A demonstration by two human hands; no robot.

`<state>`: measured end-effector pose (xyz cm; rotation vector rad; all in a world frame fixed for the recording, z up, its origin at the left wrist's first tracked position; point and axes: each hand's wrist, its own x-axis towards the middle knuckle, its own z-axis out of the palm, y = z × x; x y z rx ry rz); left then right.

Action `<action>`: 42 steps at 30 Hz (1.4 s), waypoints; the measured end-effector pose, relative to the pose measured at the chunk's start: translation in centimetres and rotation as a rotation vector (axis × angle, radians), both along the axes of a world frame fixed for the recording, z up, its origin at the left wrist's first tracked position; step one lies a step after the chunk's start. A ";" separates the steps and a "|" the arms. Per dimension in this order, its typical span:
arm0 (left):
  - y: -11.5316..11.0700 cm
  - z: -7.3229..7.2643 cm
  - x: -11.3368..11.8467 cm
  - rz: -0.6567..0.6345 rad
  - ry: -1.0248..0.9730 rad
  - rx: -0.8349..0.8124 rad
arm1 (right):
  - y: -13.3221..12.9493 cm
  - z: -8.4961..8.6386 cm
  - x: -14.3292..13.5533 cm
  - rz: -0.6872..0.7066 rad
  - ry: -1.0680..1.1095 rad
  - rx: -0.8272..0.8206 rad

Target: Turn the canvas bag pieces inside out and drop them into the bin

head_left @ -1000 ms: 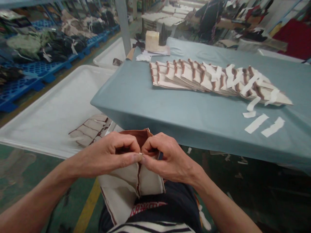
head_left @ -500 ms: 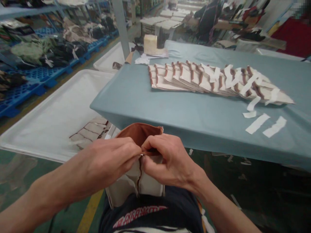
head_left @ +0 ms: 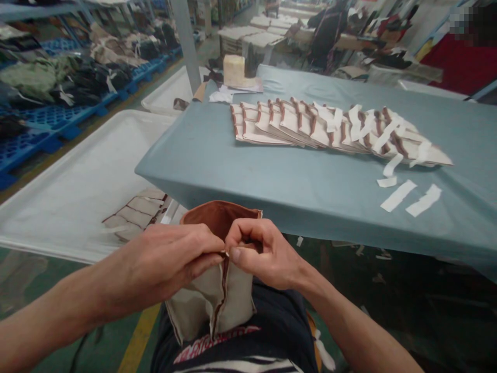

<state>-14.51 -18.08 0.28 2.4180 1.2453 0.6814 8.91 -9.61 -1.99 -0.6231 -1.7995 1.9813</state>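
Note:
A cream fabric piece [head_left: 237, 295] with a brown inside and a dark brown seam hangs open in front of my dark shirt. My left hand [head_left: 174, 259] pinches its upper edge at the seam, fingers closed. Right beside it, my right hand [head_left: 264, 251] grips the same edge with thumb and curled index finger. The fingertips of both hands nearly meet at the top of the seam, and they partly hide the edge there.
A blue-covered table [head_left: 194, 160] stands ahead, bearing overlapping cream pieces [head_left: 287, 122] and white strips [head_left: 399, 196]. At the left, a white tub [head_left: 70, 186] holds more cream pieces [head_left: 135, 213]. Loaded shelves [head_left: 77, 114] stand beyond it.
The fabric piece hangs slightly lower and more of its right panel shows. Both hands keep their pinch near the seam. The table and its contents have shifted left in view.

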 end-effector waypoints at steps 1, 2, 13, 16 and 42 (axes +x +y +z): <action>0.0 0.3 0.0 0.031 -0.041 -0.060 | -0.1 0.1 0.1 -0.016 0.003 0.065; 0.0 0.6 0.1 0.045 -0.076 -0.120 | -0.2 0.2 0.3 -0.041 0.012 0.154; 1.2 -0.2 0.2 -0.075 0.111 0.198 | -0.3 -0.9 0.9 -0.146 0.090 0.585; 1.3 -1.0 -0.3 -0.078 0.099 0.192 | 0.2 -1.2 1.0 -0.104 0.082 0.543; 1.0 -1.0 -4.5 0.115 -0.189 -0.379 | 2.9 0.8 2.0 0.094 0.057 0.804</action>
